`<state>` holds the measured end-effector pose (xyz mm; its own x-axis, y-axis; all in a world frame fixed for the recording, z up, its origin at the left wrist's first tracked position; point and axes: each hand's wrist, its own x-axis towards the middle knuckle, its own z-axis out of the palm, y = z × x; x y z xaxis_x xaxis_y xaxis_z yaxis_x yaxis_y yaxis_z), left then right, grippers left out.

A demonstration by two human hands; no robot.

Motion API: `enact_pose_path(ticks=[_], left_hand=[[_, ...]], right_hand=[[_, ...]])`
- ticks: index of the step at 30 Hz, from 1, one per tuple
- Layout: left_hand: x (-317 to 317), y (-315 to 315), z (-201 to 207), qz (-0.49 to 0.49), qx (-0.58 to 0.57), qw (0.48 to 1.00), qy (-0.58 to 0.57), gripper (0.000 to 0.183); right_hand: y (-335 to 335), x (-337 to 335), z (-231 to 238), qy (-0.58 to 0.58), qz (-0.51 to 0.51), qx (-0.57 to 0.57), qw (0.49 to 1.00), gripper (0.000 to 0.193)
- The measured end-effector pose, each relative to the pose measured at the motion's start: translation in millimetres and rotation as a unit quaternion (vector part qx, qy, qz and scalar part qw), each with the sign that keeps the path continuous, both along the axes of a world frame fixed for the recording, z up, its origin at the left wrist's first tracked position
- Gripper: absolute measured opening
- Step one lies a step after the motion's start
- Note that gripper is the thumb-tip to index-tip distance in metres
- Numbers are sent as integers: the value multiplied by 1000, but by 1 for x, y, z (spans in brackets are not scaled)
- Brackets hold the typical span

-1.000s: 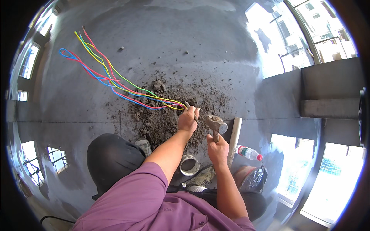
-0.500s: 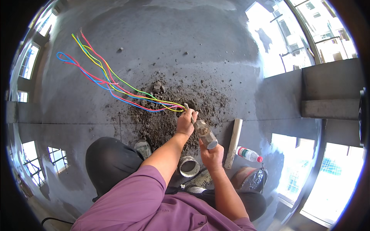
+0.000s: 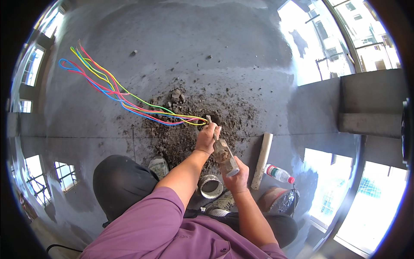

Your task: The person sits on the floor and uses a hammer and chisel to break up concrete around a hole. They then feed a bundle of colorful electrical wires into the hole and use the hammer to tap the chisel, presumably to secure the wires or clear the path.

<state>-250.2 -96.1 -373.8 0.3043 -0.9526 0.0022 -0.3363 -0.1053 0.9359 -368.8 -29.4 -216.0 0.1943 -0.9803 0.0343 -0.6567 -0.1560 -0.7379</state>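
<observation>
My left hand is wrapped round a steel chisel, whose one end points into the dug-up floor. The other end of the chisel is close to the head of a hammer, a heavy, dusty block of metal. My right hand grips the hammer; its handle is mostly hidden by the head and fingers. Beside the chisel, a bundle of red, blue, yellow and green wires comes out of the broken ground and stretches to the far left.
Loose rubble surrounds the hole. Close to my feet stands a short pipe ring. On the right lie a long pale tube and a plastic bottle with a red cap, near a bucket. My left knee is bent at the left.
The hammer head has shifted slightly left and toward me, with my right hand. The far ends of the wires have swung a little left and nearer. My left hand keeps its hold.
</observation>
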Motion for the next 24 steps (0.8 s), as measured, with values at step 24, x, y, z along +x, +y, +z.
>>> enact_pose_path(ticks=[24], left_hand=[[0,-6,13,22,-23,999,-6,16]], right_hand=[[0,7,-1,17,-13,45,999,22]])
